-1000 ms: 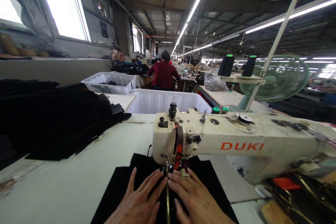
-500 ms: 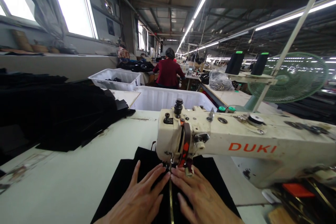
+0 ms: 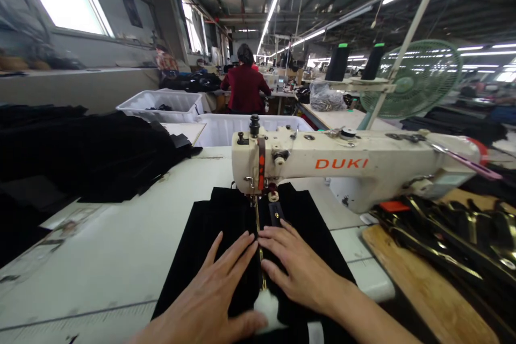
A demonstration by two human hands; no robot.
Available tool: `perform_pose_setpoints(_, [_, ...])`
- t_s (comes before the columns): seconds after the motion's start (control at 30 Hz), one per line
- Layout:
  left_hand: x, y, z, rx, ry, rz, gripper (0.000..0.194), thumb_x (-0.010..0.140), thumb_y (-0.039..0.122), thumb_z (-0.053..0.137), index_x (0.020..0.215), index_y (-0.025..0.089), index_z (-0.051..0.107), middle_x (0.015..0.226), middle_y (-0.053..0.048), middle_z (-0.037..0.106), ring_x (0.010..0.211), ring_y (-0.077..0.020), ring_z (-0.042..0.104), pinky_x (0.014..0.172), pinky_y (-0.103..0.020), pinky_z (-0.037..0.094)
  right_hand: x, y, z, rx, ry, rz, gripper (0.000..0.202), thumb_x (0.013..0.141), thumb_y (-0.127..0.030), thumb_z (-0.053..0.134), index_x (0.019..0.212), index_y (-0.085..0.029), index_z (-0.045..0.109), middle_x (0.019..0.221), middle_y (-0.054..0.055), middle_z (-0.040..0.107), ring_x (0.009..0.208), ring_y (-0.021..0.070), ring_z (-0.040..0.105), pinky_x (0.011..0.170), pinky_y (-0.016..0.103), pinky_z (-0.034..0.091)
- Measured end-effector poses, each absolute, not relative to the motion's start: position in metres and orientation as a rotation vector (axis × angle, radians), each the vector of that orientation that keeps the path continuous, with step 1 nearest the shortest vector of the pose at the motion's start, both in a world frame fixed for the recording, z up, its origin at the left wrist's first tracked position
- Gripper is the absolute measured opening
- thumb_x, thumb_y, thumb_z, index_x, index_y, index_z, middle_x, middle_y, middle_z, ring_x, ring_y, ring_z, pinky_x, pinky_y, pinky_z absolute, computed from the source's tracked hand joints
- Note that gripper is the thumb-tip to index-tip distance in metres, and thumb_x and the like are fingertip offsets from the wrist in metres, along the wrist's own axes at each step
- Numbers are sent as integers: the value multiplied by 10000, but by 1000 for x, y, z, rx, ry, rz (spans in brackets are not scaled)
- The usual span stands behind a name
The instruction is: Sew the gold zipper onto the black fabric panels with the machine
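Note:
A black fabric piece [image 3: 201,226] lies flat on the machine table, its far edge under the needle area of a cream sewing machine [image 3: 298,158] marked DUKI. A gold-toothed zipper [image 3: 258,220] runs lengthwise down its middle toward the presser foot. My left hand [image 3: 217,279] rests on the cloth left of the zipper, fingers spread, thumb beside a blurred white patch [image 3: 266,306]. Opposite it, my right hand [image 3: 298,266] lies open with its fingertips at the zipper's right edge. A small dark machine attachment [image 3: 276,215] sits just beyond those fingers.
Black cut pieces [image 3: 80,156] are heaped on the left. White bins [image 3: 161,105] stand behind the table, near a person in dark red [image 3: 248,88]. More gold zippers [image 3: 443,236] lie over a wooden board [image 3: 427,285] at right. A green fan [image 3: 411,80] stands behind the machine.
Both hands have come back from the presser foot toward me, still flat on the cloth. The view has tilted down and shifted right, showing the white patch and more zippers.

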State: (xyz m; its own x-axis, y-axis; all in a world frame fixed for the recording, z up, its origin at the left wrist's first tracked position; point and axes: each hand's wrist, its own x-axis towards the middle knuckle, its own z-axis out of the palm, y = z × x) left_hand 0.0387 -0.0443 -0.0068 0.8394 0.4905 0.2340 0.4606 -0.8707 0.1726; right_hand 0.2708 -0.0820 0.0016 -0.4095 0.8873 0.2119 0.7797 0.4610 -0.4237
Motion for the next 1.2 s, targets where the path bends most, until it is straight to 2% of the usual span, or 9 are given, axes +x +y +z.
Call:
perform_pose_setpoints(0.07, [30, -67, -12, 2931, 743, 574, 897, 916, 423, 636, 1590, 198, 88, 1553, -112, 353, 1441, -319, 274, 1154, -555, 260, 267, -104, 0, -1388, -2265, 422, 469, 955, -374, 630, 1382, -207, 529, 1416, 56, 539, 1367, 186, 419, 1232, 432, 140])
perform_pose_setpoints(0.2, [16, -75, -24, 2909, 775, 643, 591, 993, 162, 431, 1553, 217, 251, 1523, -59, 424, 1428, -219, 323, 1149, -443, 313, 261, -123, -11, -1343, -2241, 363, 494, 933, -400, 677, 1355, -190, 531, 1369, 75, 570, 1338, 213, 450, 1227, 483, 129])
perform_pose_setpoints(0.4, [7, -60, -18, 2724, 787, 504, 447, 1064, 226, 387, 1509, 265, 365, 1497, -30, 464, 1400, -202, 380, 1155, -477, 263, 263, -110, -16, -1205, -2386, 101, 186, 1033, -166, 475, 1179, -158, 590, 1126, 64, 641, 1139, 186, 568, 1193, 455, 245])
perform_pose_setpoints(0.53, [5, -56, -9, 2570, 803, 565, 405, 1074, 246, 338, 1459, 285, 458, 1447, -10, 522, 1359, -219, 443, 1131, -498, 295, 272, -100, 0, -1191, -2388, 104, 179, 1050, -180, 433, 1101, -137, 598, 1022, 53, 625, 1000, 165, 593, 1072, 333, 419])
perform_pose_setpoints(0.67, [7, -59, -5, 2632, 793, 569, 419, 1066, 225, 340, 1467, 284, 444, 1450, -10, 518, 1346, -194, 461, 1131, -470, 310, 265, -103, 1, -1138, -2558, -1, 116, 1016, -213, 541, 1083, -160, 620, 977, 30, 621, 985, 178, 593, 1121, 393, 370])
perform_pose_setpoints(0.77, [10, -67, -8, 2839, 753, 536, 484, 1042, 174, 398, 1520, 234, 347, 1489, -57, 472, 1374, -196, 422, 1139, -459, 293, 256, -114, -9, -1187, -2511, -22, 219, 973, -231, 623, 1171, -141, 599, 1036, 51, 620, 1058, 201, 587, 1166, 453, 313])
perform_pose_setpoints(0.87, [17, -74, -14, 3045, 670, 581, 556, 991, 105, 428, 1532, 162, 311, 1500, -101, 450, 1399, -220, 384, 1156, -487, 241, 254, -120, -17, -1295, -2315, 97, 347, 931, -183, 662, 1263, -155, 567, 1214, 89, 593, 1181, 225, 550, 1143, 438, 370])
perform_pose_setpoints(0.97, [24, -80, -18, 3175, 601, 629, 557, 940, 46, 426, 1492, 103, 380, 1478, -121, 476, 1405, -238, 374, 1171, -501, 202, 257, -120, -18, -1294, -2254, 161, 325, 932, -163, 653, 1250, -167, 588, 1240, 78, 603, 1195, 219, 548, 1116, 394, 417])
perform_pose_setpoints(1.2, [31, -85, -25, 3280, 570, 707, 519, 892, -33, 385, 1382, 76, 518, 1409, -126, 553, 1379, -260, 411, 1180, -464, 256, 255, -122, -24, -1232, -2356, -77, 358, 1009, -146, 511, 1367, -132, 504, 1292, 96, 603, 1230, 223, 534, 1180, 470, 328])
